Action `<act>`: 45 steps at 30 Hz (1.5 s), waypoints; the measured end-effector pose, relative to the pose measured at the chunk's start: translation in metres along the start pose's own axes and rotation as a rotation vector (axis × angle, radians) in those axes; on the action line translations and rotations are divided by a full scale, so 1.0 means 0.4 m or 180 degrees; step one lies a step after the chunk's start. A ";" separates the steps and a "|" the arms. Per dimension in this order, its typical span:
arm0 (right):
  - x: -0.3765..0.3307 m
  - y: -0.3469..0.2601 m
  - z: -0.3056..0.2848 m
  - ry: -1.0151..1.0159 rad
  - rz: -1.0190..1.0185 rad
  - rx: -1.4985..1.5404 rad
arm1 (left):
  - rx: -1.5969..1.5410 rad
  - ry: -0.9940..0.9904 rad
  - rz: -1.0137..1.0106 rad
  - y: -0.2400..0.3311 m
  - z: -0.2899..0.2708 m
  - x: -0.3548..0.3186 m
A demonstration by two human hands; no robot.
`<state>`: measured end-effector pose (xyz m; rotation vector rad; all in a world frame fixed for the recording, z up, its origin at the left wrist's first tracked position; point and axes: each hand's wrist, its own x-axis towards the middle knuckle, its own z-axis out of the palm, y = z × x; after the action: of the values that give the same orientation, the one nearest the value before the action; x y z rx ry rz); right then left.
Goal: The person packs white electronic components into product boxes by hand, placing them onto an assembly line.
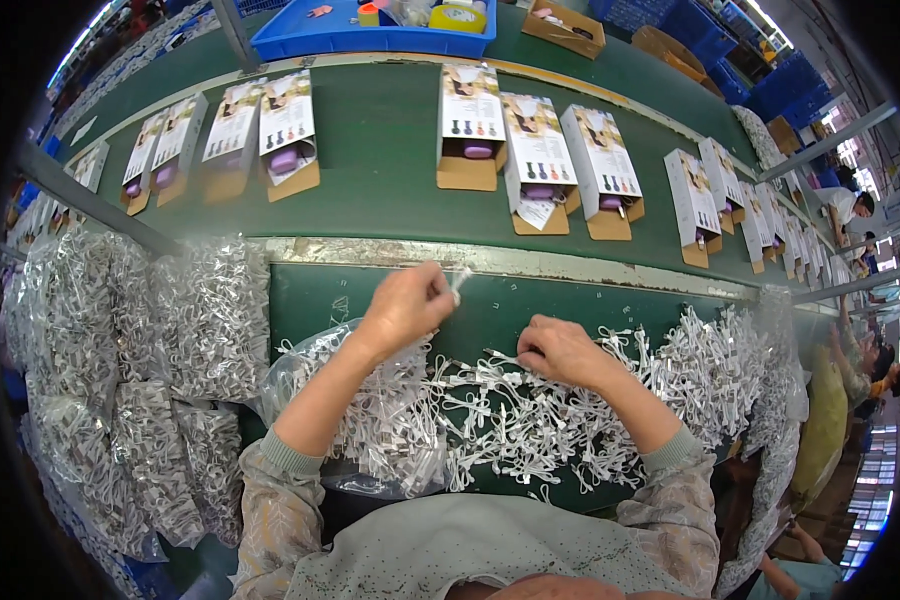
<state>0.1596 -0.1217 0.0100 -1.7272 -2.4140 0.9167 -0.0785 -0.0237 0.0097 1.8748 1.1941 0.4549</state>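
One view only: a fisheye camera on the person's head, looking steeply down and forward at the green bench (370,300). The bench sits close below, forearms entering from the lower edge. Beyond the bench the belt (390,150) curves across the upper picture; past it, farther off, a blue tray (300,40)
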 end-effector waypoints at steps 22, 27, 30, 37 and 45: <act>0.481 0.243 -0.121 0.3045 0.1303 -0.0797 | 0.0883 0.2029 -0.0755 -0.193 -0.127 0.292; 0.422 0.219 -0.095 0.3331 0.0725 -0.1243 | 0.0466 0.1940 -0.0615 -0.172 -0.097 0.338; 0.289 0.070 -0.086 0.2603 0.0173 -0.0989 | -0.0445 0.2015 0.0014 -0.191 -0.087 0.328; -0.002 -0.158 0.040 -0.0656 0.0045 -0.0371 | 0.0724 -0.1056 0.0829 -0.037 -0.033 0.011; 0.069 -0.173 0.041 0.0716 0.0491 0.0468 | 0.1287 -0.1457 0.0807 -0.093 -0.008 -0.126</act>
<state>0.0841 -0.1191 0.0212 -1.8696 -2.0468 0.8392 -0.1256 -0.0591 -0.0120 2.3277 0.7801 -0.1005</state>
